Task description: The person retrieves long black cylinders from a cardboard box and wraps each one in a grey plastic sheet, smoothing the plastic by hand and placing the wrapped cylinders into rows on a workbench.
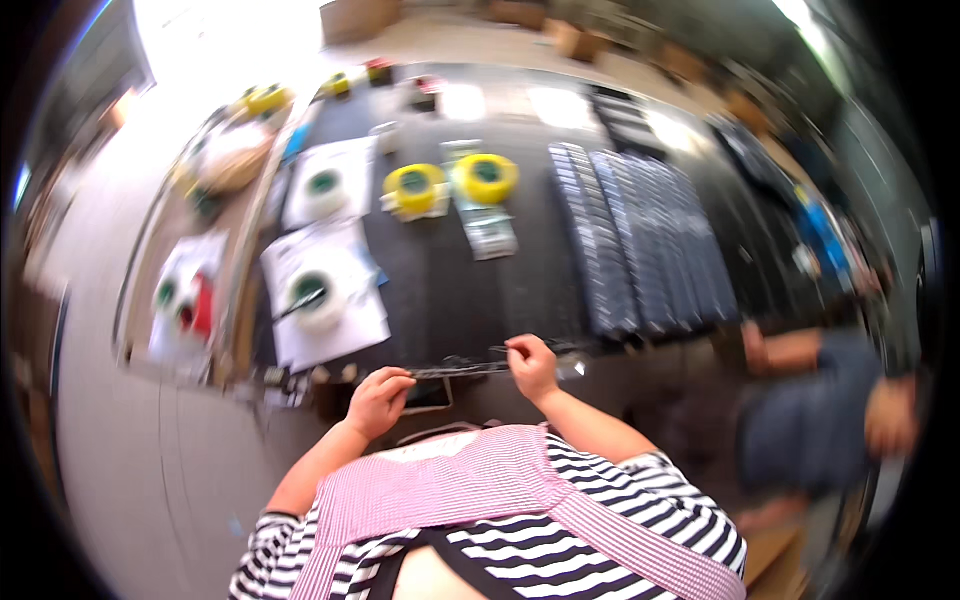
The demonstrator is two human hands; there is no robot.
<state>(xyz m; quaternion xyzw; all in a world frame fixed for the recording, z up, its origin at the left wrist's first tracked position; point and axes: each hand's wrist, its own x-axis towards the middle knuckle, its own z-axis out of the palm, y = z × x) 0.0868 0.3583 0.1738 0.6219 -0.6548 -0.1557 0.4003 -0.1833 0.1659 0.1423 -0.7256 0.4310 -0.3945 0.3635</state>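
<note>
A shallow round basket [235, 165] is seen at the far left of the dark worktable [520, 290], and what lies in it cannot be made out. Two yellow tape rolls [415, 185] are set side by side near the table's middle, and white rolls [318, 292] are laid on paper sheets to their left. Rows of dark slim parts [640, 240] are spread over the right half. At the near edge, a thin dark strip [470, 367] is held level between both hands. The left hand [378, 400] is curled nearly closed, its fingers resting on the strip's left end. The right hand [530, 365] is pinched shut on the strip near its right end. A second person's arm [790, 350] is seen at the right, well apart.
</note>
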